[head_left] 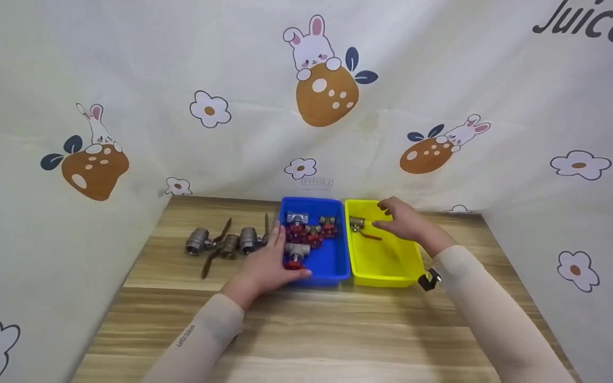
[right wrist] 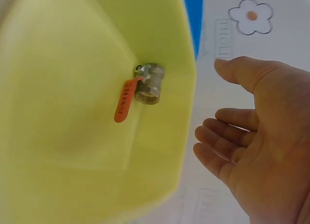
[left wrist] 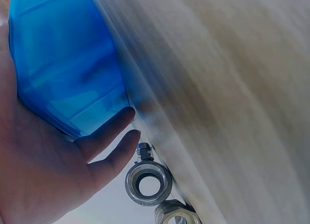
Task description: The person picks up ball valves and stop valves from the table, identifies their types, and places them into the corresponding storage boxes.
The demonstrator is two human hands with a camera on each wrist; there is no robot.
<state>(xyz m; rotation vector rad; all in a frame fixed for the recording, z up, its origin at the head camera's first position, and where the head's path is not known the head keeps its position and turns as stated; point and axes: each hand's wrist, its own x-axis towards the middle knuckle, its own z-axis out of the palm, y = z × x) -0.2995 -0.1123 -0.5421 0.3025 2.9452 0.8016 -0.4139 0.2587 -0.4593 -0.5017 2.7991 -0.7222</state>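
Observation:
My left hand (head_left: 270,264) lies along the left side of a blue bin (head_left: 330,271), fingers extended and the thumb at its front rim. Inside that bin sit several valves with red round handwheels (head_left: 297,251). Over the yellow bin (head_left: 386,279) my right hand (head_left: 405,222) hovers with loosely spread fingers and nothing in them. A ball valve with an orange-red lever (right wrist: 149,83) lies in the yellow bin, against its wall. Left of the blue bin are lever ball valves (head_left: 198,242), two of whose round ends (left wrist: 148,183) show beside my left fingers.
The two bins stand side by side at the back of a wood-grain table (head_left: 306,330). A pale printed cloth (head_left: 248,53) hangs behind and on both sides. A small black clip-like object (head_left: 430,279) is by the right sleeve.

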